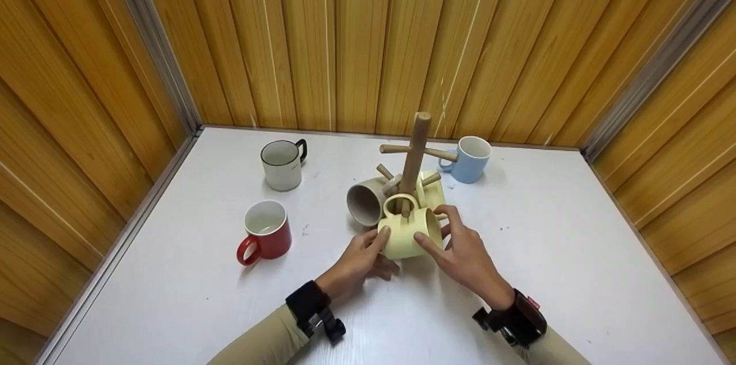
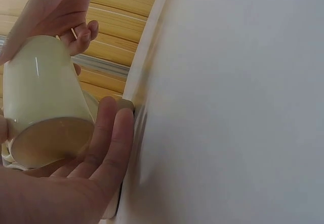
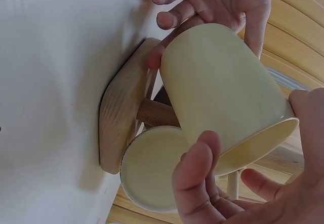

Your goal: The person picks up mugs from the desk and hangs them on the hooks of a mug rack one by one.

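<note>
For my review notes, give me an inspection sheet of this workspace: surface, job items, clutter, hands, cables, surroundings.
Surface: white flat table, a few small marks.
Job items: brown wooden peg rack, upright; pale yellow cylindrical mug, held sideways, handle at a low front peg; second pale yellow mug, partly hidden, and grey-beige round mug, tilted, both at the rack.
Clutter: white cylindrical mug with dark rim, red cylindrical mug and light blue cylindrical mug, all upright, off the rack.
Hands: left hand holds the pale yellow cylindrical mug's base end; right hand, its mouth end.
Cables: nothing seen.
Surroundings: yellow-brown wood-grain panels, grey corner strips.
</note>
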The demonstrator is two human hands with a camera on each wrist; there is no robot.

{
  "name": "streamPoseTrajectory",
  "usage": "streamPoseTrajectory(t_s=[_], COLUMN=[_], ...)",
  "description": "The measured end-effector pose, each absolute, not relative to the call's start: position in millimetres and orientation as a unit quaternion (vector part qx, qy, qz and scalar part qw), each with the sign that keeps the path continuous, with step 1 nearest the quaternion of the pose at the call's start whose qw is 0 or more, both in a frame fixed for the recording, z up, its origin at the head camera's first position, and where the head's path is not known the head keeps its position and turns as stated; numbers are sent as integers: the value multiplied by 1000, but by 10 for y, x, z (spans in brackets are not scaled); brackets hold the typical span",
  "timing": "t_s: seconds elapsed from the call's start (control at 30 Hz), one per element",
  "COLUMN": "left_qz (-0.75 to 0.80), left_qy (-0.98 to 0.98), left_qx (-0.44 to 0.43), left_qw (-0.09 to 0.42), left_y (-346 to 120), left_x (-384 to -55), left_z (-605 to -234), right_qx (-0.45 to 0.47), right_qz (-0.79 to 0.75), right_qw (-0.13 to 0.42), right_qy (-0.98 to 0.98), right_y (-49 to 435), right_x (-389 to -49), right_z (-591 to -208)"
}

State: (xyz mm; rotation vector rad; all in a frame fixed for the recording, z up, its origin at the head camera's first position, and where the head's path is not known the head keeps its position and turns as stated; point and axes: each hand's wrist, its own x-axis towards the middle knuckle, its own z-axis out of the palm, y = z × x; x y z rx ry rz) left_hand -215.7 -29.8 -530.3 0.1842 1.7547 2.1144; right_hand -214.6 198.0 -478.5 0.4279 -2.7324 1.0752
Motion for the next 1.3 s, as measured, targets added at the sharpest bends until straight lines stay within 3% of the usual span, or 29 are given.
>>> streamPoseTrajectory(t_s=[1.3], left_qz=[737], left_qy=[648], left_qx=[58], left_qw=[184], left_y=[-296], left_x=[-2191], left_z=[-5329], right_qx=[147], right_qz=[356], right_qw=[72], right_qy=[-920], right_y=[1989], right_x=[-2135], right_z=[-4852])
